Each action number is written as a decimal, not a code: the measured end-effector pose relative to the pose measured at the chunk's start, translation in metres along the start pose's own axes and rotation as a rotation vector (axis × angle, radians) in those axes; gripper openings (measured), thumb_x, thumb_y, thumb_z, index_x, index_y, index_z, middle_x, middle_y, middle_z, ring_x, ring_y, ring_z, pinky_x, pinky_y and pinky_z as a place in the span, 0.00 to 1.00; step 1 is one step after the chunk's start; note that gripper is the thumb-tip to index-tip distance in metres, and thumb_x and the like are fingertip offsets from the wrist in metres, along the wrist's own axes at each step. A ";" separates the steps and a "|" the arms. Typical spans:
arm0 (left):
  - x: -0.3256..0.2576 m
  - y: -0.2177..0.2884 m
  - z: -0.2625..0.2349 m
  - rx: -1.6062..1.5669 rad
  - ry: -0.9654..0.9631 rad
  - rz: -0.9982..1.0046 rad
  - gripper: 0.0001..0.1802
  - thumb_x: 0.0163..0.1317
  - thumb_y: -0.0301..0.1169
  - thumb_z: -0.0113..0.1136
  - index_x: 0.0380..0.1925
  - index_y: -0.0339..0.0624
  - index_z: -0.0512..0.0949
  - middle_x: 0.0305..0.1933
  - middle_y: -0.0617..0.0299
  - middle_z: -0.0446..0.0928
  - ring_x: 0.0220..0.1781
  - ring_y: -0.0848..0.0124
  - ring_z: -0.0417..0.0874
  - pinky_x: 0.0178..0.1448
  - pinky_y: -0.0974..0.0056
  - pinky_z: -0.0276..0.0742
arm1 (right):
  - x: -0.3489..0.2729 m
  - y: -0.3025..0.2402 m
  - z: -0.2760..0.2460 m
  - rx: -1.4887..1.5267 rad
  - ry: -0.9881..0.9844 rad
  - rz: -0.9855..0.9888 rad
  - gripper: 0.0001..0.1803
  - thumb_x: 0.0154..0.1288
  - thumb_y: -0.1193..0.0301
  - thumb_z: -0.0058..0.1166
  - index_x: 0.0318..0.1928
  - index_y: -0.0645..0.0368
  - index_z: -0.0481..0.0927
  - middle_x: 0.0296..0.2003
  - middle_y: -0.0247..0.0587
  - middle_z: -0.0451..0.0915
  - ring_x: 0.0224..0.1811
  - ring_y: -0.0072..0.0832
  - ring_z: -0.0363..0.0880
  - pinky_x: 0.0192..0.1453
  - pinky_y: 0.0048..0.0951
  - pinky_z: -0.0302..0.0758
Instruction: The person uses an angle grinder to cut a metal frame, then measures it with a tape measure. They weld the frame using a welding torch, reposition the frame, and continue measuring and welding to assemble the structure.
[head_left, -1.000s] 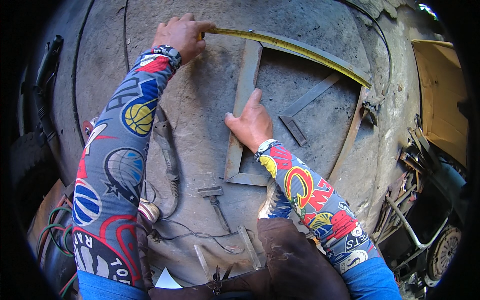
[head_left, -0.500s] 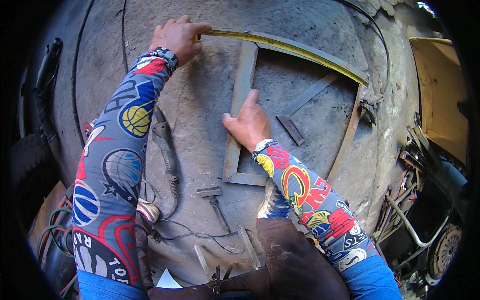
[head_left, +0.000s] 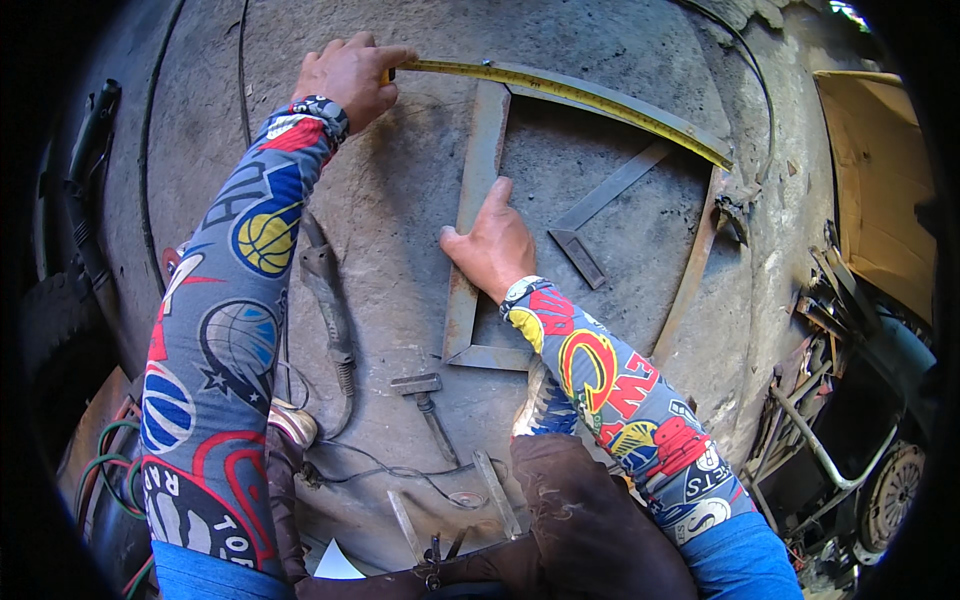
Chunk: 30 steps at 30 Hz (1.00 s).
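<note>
My left hand [head_left: 345,82] is closed round the tape measure's case, beyond the far left corner of a metal frame [head_left: 475,180]. Its yellow blade [head_left: 590,98] is drawn out to the right along the frame's far bar, and its end lies at the far right corner. My right hand [head_left: 495,245] grips the frame's left bar, thumb on the outer side and index finger stretched along the bar; its other fingers are mostly hidden. Inside the frame lies a try square [head_left: 578,258], its thin arm slanting toward the far right. The frame rests on the concrete floor.
A hammer [head_left: 425,410] and a grey corded tool [head_left: 325,285] lie left of the frame's near end. Short metal bars [head_left: 497,492] lie close to my legs. Scrap metal [head_left: 835,300] and a cardboard sheet [head_left: 880,180] stand at the right. Cables cross the floor.
The view has shifted very slightly. Both hands keep their places on the tape measure and the frame, and nothing else has visibly moved.
</note>
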<state>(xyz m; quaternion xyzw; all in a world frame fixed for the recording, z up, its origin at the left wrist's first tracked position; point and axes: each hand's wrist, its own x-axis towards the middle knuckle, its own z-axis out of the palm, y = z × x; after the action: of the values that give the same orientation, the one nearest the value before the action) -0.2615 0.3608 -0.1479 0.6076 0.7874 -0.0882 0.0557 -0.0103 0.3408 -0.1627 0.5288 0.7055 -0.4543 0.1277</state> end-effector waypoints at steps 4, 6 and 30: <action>-0.001 -0.001 0.001 -0.011 0.006 0.003 0.24 0.68 0.36 0.61 0.65 0.68 0.81 0.49 0.58 0.79 0.55 0.59 0.83 0.60 0.52 0.81 | 0.000 0.001 0.001 -0.003 -0.001 0.000 0.42 0.60 0.59 0.67 0.63 0.67 0.57 0.44 0.69 0.84 0.48 0.62 0.85 0.58 0.54 0.80; 0.000 -0.001 0.001 -0.013 0.001 -0.001 0.24 0.68 0.36 0.61 0.65 0.68 0.81 0.49 0.58 0.79 0.55 0.59 0.82 0.59 0.52 0.81 | 0.000 0.002 0.001 0.004 0.002 -0.007 0.42 0.60 0.59 0.67 0.63 0.67 0.57 0.44 0.69 0.84 0.48 0.62 0.85 0.58 0.54 0.80; 0.003 0.000 -0.014 -0.040 -0.147 -0.041 0.27 0.67 0.39 0.62 0.67 0.73 0.78 0.58 0.56 0.81 0.64 0.55 0.81 0.70 0.44 0.73 | 0.001 0.007 0.008 -0.009 0.087 -0.070 0.40 0.57 0.59 0.69 0.58 0.68 0.58 0.39 0.70 0.84 0.42 0.64 0.86 0.51 0.55 0.82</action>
<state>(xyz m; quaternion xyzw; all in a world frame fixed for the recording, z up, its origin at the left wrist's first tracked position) -0.2622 0.3665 -0.1349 0.5819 0.7951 -0.1179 0.1239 -0.0072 0.3359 -0.1715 0.5223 0.7306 -0.4318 0.0834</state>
